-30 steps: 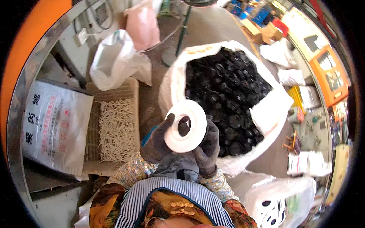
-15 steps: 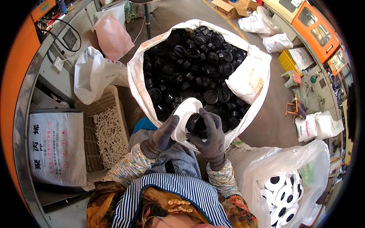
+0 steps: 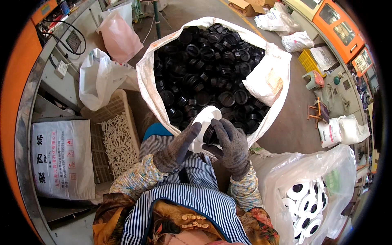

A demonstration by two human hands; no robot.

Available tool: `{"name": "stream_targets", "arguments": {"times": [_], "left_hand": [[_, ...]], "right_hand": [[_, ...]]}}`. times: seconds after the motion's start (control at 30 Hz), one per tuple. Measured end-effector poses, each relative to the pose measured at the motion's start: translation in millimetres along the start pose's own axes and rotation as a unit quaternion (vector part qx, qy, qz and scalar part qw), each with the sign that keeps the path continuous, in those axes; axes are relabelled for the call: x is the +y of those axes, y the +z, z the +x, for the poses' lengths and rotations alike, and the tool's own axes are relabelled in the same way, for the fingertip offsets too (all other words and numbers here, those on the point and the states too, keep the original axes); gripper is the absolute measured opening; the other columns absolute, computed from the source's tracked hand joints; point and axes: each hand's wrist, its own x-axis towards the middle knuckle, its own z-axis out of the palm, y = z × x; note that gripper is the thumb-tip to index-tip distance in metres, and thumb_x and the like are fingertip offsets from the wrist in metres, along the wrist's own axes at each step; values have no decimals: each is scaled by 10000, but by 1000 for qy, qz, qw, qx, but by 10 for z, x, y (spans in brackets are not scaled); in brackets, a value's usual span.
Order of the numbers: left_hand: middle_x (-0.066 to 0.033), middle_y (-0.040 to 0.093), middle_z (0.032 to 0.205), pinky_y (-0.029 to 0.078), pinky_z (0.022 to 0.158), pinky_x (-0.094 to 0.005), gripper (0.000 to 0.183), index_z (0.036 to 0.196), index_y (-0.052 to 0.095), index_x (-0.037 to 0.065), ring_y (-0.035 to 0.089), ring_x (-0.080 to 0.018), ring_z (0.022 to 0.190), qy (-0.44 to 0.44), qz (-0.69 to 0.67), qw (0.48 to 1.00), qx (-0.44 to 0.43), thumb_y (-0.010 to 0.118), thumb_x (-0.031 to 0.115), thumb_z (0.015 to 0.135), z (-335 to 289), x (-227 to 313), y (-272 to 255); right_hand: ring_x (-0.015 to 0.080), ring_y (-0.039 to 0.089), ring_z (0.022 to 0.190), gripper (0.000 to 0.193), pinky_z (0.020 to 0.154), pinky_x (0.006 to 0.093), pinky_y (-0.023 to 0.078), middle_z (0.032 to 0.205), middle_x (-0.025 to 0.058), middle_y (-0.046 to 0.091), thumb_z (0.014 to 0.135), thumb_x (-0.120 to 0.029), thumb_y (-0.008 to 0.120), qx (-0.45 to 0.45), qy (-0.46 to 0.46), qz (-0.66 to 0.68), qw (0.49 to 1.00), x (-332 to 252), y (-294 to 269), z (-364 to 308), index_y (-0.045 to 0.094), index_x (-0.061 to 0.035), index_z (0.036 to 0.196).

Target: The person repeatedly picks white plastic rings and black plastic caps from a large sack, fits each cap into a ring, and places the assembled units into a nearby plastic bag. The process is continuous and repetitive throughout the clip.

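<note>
Both my hands wear grey gloves and meet over the near rim of a large white sack [image 3: 148, 87] full of black threaded plastic caps [image 3: 208, 67]. My left hand [image 3: 176, 148] grips a white round plastic flange [image 3: 207, 117], tilted almost edge-on, with its fingers hidden behind it. Against the flange's right side, my right hand [image 3: 231, 146] closes around a black threaded cap [image 3: 209, 134]. The cap is at the flange's middle; how deep it sits in the opening cannot be seen.
At lower right, a clear plastic bag [image 3: 281, 169] holds white flanges with black centres [image 3: 303, 204]. On my left stand a crate [image 3: 131, 122] of thin white sticks [image 3: 118, 143] and a printed white sack [image 3: 65, 163]. A small stool [image 3: 320, 111] and orange machines [image 3: 337, 22] are at right.
Both hands have shifted slightly right with the parts. The white flange has turned more edge-on, and my right hand has rotated, covering more of the black cap.
</note>
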Motion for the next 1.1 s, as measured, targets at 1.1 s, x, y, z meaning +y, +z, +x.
{"name": "stream_targets", "arguments": {"times": [1.1], "left_hand": [[-206,253,1595,302,1179,-433,766,1590,200,122,259,-323,1482,91,162,978,-89,587,413,996,-83,-441,10]], "right_hand": [[229,530,1265,880,1065,374,454,1408,165,474,846,-178,805,-3,337,512,790,-157,215,-477,264,-6,1518]]}}
